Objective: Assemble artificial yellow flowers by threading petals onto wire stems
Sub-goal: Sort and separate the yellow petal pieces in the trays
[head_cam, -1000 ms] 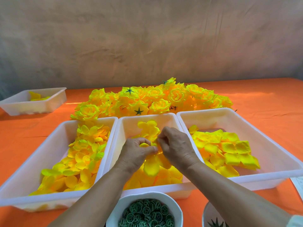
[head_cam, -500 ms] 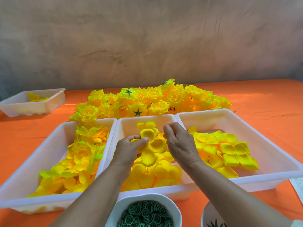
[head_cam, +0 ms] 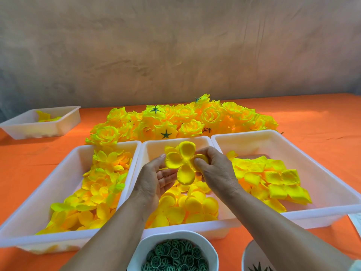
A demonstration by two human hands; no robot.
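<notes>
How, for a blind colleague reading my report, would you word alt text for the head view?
The right hand pinches a four-lobed yellow petal piece above the middle tray of three white trays of petals, the left hand open beside it. Finished yellow flowers lie heaped behind on the orange table.

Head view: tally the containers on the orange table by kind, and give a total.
White plastic trays: 4
White bowls: 2
Total: 6
</notes>
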